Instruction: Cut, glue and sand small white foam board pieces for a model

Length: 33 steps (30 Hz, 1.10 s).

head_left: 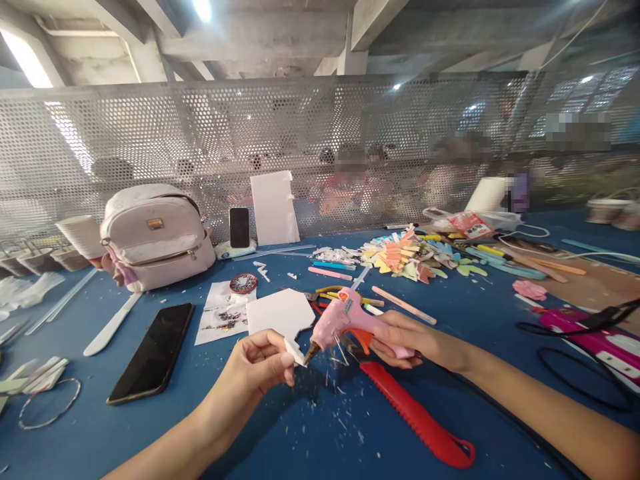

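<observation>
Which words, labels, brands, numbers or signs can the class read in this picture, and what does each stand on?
None can be read for certain.
Pink glue gun: label too small to read.
Backpack: small plate too blurred to read.
Red-and-white packet: marks too blurred to read.

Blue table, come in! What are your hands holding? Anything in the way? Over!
Left hand pinching small white piece. Right hand gripping pink glue gun, nozzle close to the piece. Red-handled tool nearby, possibly in the way.
</observation>
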Tool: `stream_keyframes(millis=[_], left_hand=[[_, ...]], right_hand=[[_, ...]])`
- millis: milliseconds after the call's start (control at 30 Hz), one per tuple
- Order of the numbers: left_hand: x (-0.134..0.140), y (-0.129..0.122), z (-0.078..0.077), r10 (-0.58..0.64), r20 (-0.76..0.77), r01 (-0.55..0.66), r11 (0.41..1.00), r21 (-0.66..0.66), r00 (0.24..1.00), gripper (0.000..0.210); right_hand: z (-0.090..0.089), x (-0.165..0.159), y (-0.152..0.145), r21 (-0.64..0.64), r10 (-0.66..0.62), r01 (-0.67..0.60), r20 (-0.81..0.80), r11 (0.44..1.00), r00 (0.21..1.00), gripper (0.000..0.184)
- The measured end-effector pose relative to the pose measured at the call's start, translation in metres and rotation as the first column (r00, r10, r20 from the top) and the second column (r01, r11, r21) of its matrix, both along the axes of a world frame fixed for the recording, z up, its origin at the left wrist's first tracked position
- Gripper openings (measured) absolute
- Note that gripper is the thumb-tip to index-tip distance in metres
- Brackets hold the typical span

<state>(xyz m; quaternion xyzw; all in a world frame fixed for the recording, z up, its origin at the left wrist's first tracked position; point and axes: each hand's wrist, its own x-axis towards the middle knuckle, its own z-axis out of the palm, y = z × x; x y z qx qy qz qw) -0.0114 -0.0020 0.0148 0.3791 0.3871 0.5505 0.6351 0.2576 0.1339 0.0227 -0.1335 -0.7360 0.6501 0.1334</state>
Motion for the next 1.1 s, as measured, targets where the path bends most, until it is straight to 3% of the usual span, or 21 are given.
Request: stream_keyframes(millis=[567, 900, 1100], left_hand=[[0.0031, -0.0018, -0.0017, -0.009, -0.039, 0.007, 0.999, -0.034, 0.999, 0.029], [0.0074, -0.0058, 0.0073, 0.011, -0.070, -0.015, 0.999, -0.048, 0.997, 0.031], [0.0055, -0.0036, 0.0029, -0.020, -0.074, 0.017, 0.999, -0.043, 0.997, 0.032]], right_hand=[[-0.0015, -0.0035, -0.0043, -0.009, -0.029, 0.029, -0.005, 1.000, 1.000, 0.049], [0.0001, -0.0048, -0.0058, -0.015, -0.039, 0.039, -0.004, 0.999, 0.999, 0.049], [-0.0016, -0.0039, -0.0048, -0.032, -0.045, 0.045, 0.014, 0.998, 0.999, 0.049]])
